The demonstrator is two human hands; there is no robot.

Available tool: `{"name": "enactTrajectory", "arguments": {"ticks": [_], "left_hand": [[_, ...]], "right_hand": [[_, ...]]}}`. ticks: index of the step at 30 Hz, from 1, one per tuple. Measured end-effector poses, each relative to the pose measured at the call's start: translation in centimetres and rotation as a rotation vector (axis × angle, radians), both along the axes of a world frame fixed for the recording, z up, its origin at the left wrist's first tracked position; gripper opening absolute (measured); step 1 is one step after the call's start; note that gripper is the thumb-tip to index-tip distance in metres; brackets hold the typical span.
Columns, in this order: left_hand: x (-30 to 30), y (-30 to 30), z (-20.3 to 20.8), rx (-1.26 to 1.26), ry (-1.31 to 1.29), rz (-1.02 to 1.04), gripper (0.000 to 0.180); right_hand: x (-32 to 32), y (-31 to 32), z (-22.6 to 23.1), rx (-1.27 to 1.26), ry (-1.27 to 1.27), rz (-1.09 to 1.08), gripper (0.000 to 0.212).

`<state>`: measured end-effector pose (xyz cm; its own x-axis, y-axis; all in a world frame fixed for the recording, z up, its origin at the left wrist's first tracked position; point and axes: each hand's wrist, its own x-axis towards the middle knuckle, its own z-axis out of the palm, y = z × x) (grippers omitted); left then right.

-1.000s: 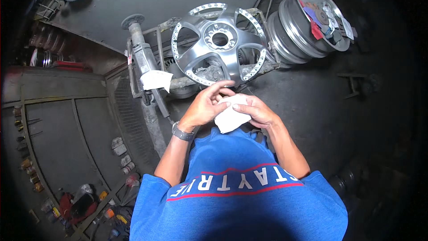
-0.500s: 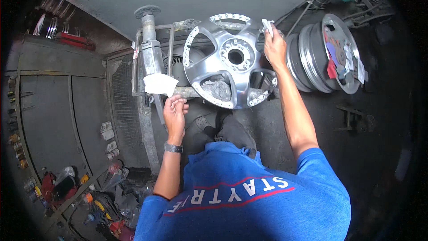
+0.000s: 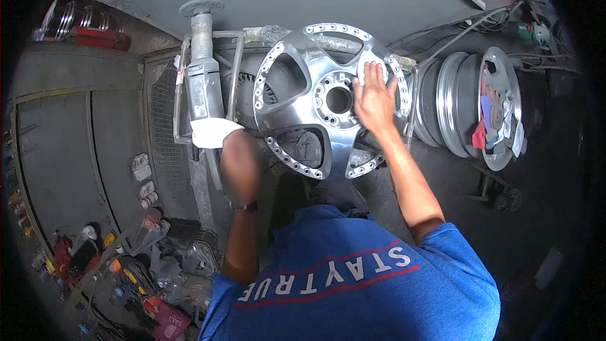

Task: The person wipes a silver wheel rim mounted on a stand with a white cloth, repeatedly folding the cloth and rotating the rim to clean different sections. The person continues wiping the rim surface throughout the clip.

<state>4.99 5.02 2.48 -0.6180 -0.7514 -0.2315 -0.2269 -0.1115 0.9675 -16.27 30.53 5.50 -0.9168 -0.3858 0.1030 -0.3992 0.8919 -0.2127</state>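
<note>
A silver multi-spoke wheel [image 3: 339,142], with a round centre hole and small holes around its rim, rests on a metal frame in front of me. My right hand [image 3: 375,102] presses a white cloth [image 3: 364,66] against the upper right spoke, fingers laid over it and thumb spread to the left. Left of the wheel, my left hand [image 3: 241,167] is smeared, so its fingers cannot be made out. Touching or just beside it is another white cloth [image 3: 211,133], draped over the near end of a grey cylindrical tool [image 3: 204,85] with a disc at its far end.
On the right, another wheel [image 3: 451,104] lies on its side, with rags and discs in its face. A green power tool [image 3: 533,33] and cables sit beyond it. Metal frame bars [image 3: 235,79] flank the tool. Bags and clutter [image 3: 167,271] fill the lower left.
My right hand has moved from the wheel's right edge inward, laying the cloth on the spoke. The left hand has shifted slightly left toward the other cloth and blurred. The view has tilted a little.
</note>
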Motion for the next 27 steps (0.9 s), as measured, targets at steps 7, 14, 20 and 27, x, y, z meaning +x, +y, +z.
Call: {"name": "enactTrajectory", "arguments": {"ticks": [7, 14, 20, 27], "left_hand": [[-2.5, 0.0, -1.0, -0.39, -0.085, -0.068, 0.019], [-2.2, -0.7, -3.5, -0.427, -0.122, -0.005, 0.019], [-3.5, -1.3, -4.4, -0.529, -0.115, -0.003, 0.02], [-3.3, -1.1, -5.1, -0.499, -0.161, 0.055, 0.022]], "right_hand": [[0.6, -6.9, -0.5, -0.079, -0.002, 0.302, 0.058], [-1.4, 1.5, 0.4, 0.03, -0.037, 0.048, 0.054], [-4.4, -0.2, 1.6, 0.037, -0.124, 0.365, 0.046], [-7.9, 2.6, 4.5, 0.183, -0.256, 0.499, 0.049]]}}
